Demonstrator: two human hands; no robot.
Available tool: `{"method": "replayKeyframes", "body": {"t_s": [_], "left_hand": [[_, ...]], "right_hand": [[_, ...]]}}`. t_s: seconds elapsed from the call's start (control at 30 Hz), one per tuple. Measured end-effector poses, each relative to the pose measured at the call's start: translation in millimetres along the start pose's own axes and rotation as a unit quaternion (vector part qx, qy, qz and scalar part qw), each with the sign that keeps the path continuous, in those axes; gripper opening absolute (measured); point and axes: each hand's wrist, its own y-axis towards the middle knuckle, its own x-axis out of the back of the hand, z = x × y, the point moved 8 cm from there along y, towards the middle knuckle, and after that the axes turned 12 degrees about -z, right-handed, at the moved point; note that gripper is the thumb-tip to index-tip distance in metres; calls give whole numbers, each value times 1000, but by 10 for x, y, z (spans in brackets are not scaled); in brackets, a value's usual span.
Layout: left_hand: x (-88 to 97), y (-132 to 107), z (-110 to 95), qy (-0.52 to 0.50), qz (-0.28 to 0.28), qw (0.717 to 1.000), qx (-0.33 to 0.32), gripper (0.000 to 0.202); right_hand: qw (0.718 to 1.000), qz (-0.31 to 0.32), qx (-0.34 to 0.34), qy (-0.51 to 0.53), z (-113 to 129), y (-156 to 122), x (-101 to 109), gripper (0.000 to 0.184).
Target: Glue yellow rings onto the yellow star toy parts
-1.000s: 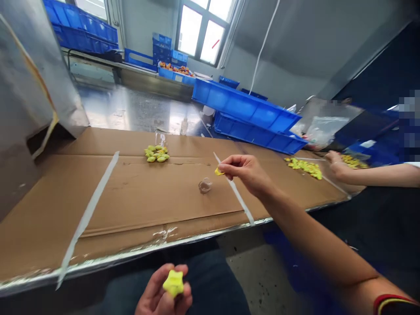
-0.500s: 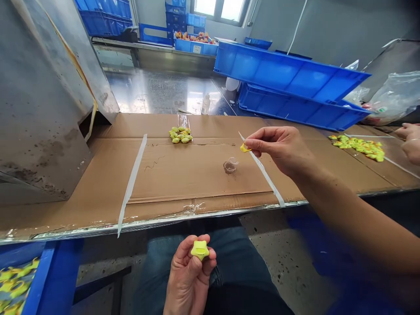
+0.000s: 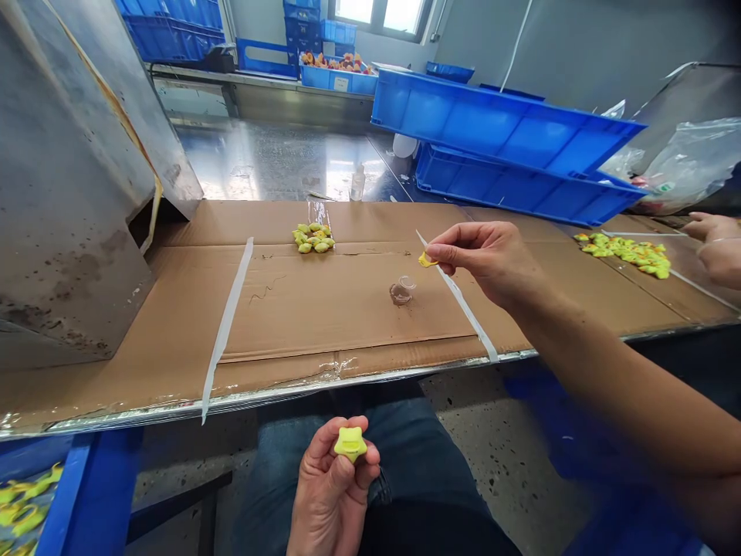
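Both hands are closed in a pinch. Left hand [image 3: 331,490] grips a yellow star [image 3: 350,443] between thumb and fingers, over the lap, below the counter [image 3: 347,324]. Right hand [image 3: 486,262] reaches over the counter, pinching a small yellow piece [image 3: 428,261] just beside a tape strip [image 3: 460,297], near a clear cup [image 3: 402,290]. Yellow pile [image 3: 312,239] lies farther left; a co-worker's hand [image 3: 718,249] is near a second pile [image 3: 625,255].

We find a matt brown corrugated cardboard sheet [image 3: 324,324], a smooth yellow plastic star [image 3: 350,443], and a scuffed, dull grey sheet-metal housing [image 3: 69,193].
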Motion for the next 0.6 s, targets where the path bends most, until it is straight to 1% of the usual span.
{"method": "replayKeyframes", "body": {"t_s": [0.17,0.23,0.3,0.37,0.43,0.5,0.6], "left_hand": [[-16,8,-6,8,-3,1000,-9,32],[-43,19,-4,17,-3,1000,-12,35],[-80,33,-5,26,-8,999,-18,36],[-122,45,-11,32,-19,999,-26,36],[-169,52,-23,36,-36,998,-37,36],[-228,50,-45,36,-47,997,-50,36],[-332,34,-85,25,-40,997,-68,33]], "right_hand": [[1000,-8,-7,-12,-29,13,19,6],[1000,-5,-8,-10,19,-27,-3,7],[1000,5,-15,16,109,-113,-61,7],[997,22,-36,59,205,-247,-159,9],[991,64,-73,88,263,-423,-316,12],[979,107,-120,128,283,-609,-483,15],[953,159,-191,176,253,-847,-700,18]]}}
